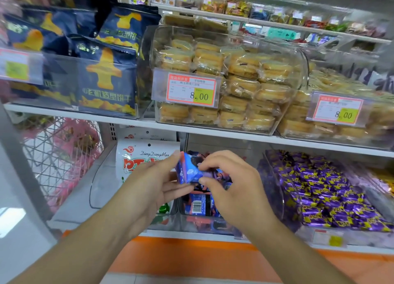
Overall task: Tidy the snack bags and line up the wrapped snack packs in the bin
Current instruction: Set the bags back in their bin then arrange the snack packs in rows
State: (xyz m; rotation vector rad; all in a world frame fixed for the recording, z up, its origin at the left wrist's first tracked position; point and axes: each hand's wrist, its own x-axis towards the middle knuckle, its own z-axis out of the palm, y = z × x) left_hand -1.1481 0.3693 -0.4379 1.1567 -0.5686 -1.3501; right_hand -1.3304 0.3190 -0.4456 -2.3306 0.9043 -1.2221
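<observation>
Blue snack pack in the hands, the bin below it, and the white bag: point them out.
blue snack pack (187,170), head view, wrapper's front face
bin (191,222), head view, clear front wall
white bag (136,155), head view, printed front

Both hands hide most of the blue snack packs (200,204).

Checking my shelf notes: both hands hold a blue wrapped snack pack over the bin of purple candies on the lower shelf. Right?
Not quite. In the head view, the left hand and right hand hold the blue wrapped snack pack over the bin of blue packs; the purple candies sit in the neighbouring bin.
</observation>
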